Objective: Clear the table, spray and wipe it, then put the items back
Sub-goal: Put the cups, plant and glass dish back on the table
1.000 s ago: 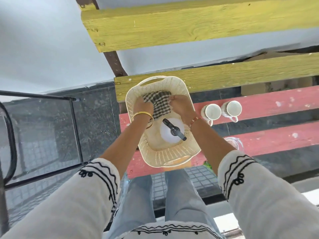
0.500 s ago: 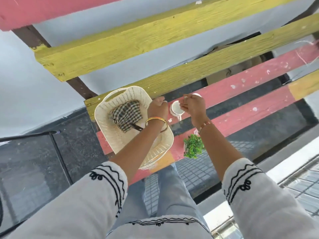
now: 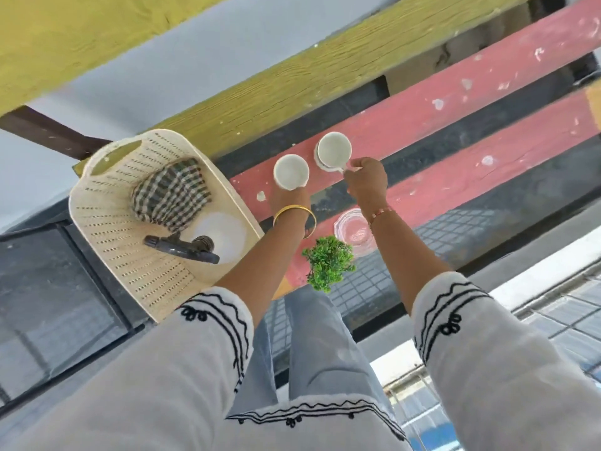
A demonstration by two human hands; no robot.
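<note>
- Seen from above, a person in a white top with black embroidered sleeves reaches both arms forward over a slatted wooden table point(image 3: 455, 102) painted in red and yellow planks.
- The left hand point(image 3: 290, 197), a gold bangle on its wrist, grips a white cup point(image 3: 290, 172) from the near side.
- The right hand point(image 3: 367, 180) pinches the handle of a second white cup point(image 3: 334, 150), which sits on a red plank just beside the first.
- A cream plastic basket point(image 3: 130, 255) rests at the left end of the table. Inside it lie a bunched checked cloth point(image 3: 172, 193) and a white spray bottle point(image 3: 218, 237) on its side, its dark nozzle pointing left.
- A clear glass dish point(image 3: 353, 231) sits on the near red plank, partly under the right wrist.
- A small green plant point(image 3: 328, 263) stands at the near edge of the table, between the two forearms.
</note>
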